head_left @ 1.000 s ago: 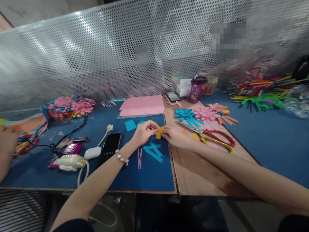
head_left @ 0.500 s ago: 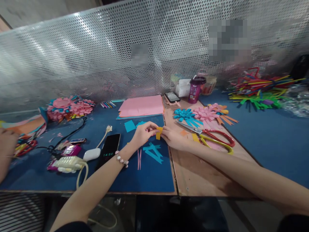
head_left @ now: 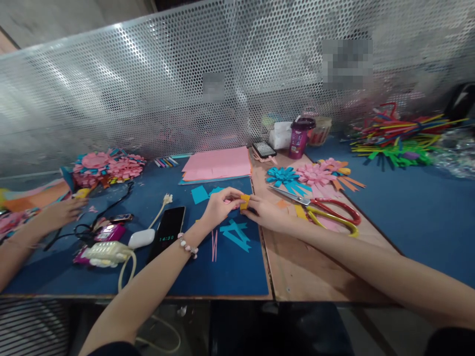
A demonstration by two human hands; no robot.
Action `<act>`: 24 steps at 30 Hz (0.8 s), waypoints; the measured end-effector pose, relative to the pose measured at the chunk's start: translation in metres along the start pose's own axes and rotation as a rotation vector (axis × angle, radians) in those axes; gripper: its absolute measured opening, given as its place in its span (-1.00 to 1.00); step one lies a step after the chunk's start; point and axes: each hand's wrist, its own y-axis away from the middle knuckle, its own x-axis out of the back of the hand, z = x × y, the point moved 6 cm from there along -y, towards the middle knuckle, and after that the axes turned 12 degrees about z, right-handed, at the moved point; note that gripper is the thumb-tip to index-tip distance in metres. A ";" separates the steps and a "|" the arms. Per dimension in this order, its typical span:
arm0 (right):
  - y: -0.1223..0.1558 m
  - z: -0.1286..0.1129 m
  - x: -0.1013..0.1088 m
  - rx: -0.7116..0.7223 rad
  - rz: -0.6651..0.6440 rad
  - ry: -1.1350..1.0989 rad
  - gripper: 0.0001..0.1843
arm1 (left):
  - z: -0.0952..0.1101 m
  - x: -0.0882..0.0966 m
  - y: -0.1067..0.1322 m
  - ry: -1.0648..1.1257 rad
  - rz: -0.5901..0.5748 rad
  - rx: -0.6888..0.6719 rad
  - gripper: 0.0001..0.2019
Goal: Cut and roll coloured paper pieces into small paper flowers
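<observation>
Over the blue tabletop, my left hand (head_left: 220,205) pinches the left side of a small yellow-orange paper piece (head_left: 244,201). My right hand (head_left: 265,210) grips the same piece from the right, with its fingers partly behind the paper. Just below my hands lie blue paper strips with notched ends (head_left: 236,235) and thin pink strips (head_left: 214,245). A blue paper square (head_left: 199,194) rests beyond my left hand. Scissors (head_left: 322,205) with red and yellow handles lie right of my right hand, beside a blue paper flower (head_left: 282,175) and a pink paper flower (head_left: 315,174).
Pink paper sheets (head_left: 218,164) are stacked at the back. A phone (head_left: 171,225), a white earbud case (head_left: 141,238) and a power strip (head_left: 107,252) with cables sit left. A purple cup (head_left: 300,138) stands behind the flowers. Another person's hand (head_left: 63,215) reaches in at far left.
The yellow-orange paper's hanging end has folded up and looks shorter, with my right fingers closer against it. At far left, the other person's hand has moved inward over the table.
</observation>
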 end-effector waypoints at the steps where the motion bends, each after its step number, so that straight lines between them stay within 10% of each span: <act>1: 0.000 0.001 -0.001 0.002 0.002 0.008 -0.72 | -0.001 0.000 0.000 0.010 -0.003 0.006 -0.82; 24: -0.004 0.000 -0.004 0.008 -0.052 0.287 -0.72 | 0.003 0.004 -0.001 -0.103 0.010 -0.106 -0.73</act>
